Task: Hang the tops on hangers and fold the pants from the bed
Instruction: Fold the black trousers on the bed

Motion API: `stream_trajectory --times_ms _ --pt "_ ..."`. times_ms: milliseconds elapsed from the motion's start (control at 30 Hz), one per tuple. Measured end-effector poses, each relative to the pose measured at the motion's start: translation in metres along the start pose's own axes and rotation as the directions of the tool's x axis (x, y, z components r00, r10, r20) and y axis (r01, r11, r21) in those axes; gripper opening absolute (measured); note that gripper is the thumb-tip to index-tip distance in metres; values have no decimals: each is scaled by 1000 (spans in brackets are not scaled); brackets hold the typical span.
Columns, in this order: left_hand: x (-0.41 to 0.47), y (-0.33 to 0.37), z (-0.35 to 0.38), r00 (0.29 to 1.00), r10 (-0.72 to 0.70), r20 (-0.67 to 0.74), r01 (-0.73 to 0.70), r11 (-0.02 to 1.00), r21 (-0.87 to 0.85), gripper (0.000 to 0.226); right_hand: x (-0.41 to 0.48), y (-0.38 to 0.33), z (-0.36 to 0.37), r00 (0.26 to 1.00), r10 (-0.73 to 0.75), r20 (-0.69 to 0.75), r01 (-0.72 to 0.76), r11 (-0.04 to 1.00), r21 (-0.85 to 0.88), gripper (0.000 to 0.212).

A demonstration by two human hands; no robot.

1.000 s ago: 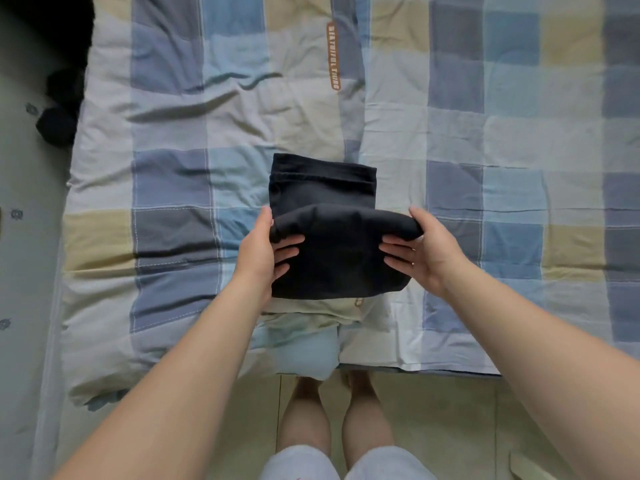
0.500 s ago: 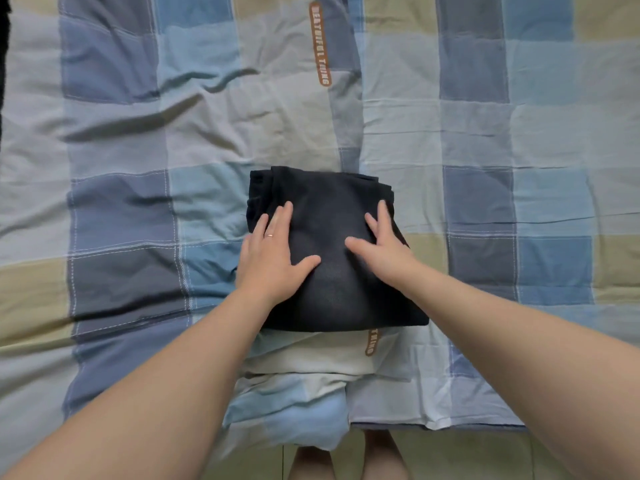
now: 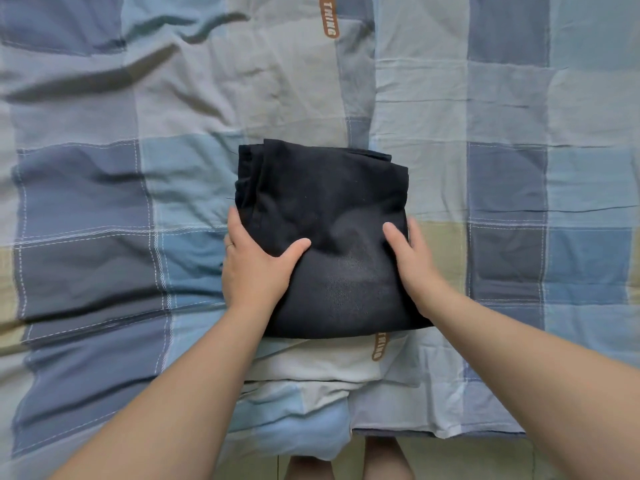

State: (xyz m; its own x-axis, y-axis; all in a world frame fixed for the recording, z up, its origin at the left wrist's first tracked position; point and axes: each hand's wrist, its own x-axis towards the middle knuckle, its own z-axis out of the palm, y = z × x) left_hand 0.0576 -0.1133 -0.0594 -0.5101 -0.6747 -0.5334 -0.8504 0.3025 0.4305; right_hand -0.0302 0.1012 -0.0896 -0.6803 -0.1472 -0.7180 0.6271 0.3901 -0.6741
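Two brown tabs with pale capital letters are sewn into the cover (image 3: 512, 98) of the bed (image 3: 86, 278). The upper label (image 3: 329, 20), near the far edge of what I can see, reads "L THING", its start cut off by the frame. The lower label (image 3: 380, 347), close to the bed's near edge, shows "THING", and its upper end disappears beneath the pants (image 3: 332, 202).

The pants are a dark, nearly black, soft matte fabric, folded into a thick, roughly square bundle. Stacked layers and a seam show along its left and far sides. They lie on the bed in the middle of its near edge.

The left hand (image 3: 256, 268) grips the bundle's left side, thumb laid across the top and fingers tucked out of sight under the edge. A thin ring (image 3: 229, 245) sits on one finger. The right hand (image 3: 415, 258) holds the right side the same way, thumb on top and fingers running along and under the edge. The hands are apart, with the cloth dimpling between the thumbs.

The cover is a wrinkled cotton check of blue, grey, pale blue and beige squares, crossed by white stitch lines. It droops in folds over the near edge. Below it are pale floor (image 3: 467, 459) and the person's bare legs (image 3: 387, 459), cut off by the frame.
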Motion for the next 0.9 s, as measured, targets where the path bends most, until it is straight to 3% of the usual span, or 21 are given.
stream_trajectory --times_ms 67,167,367,533,633,767,900 --pt "2 2 -4 998 -39 40 40 999 -23 122 6 -2 -8 995 93 46 -97 992 85 61" --pt "7 4 -13 986 -104 130 115 990 -83 100 11 -11 -19 969 208 130 -223 968 111 61" --pt "8 9 -27 904 -136 405 291 891 -349 72 0 -26 -35 976 150 160 -152 988 -1 41" --pt "-10 12 -50 656 -215 723 595 737 -321 56 -37 -44 -49 970 118 214 -127 992 26 41" --pt "-33 5 -62 473 -255 844 727 653 -210 53 -71 -50 -59 912 278 303 -315 946 81 48" --pt "-67 -13 -73 358 -275 892 767 631 -113 52 -122 -49 -69 746 526 408 -621 771 143 40" --pt "-99 -23 -93 287 -257 923 743 668 -45 47 -181 -47 -69 732 582 353 -661 732 165 39"
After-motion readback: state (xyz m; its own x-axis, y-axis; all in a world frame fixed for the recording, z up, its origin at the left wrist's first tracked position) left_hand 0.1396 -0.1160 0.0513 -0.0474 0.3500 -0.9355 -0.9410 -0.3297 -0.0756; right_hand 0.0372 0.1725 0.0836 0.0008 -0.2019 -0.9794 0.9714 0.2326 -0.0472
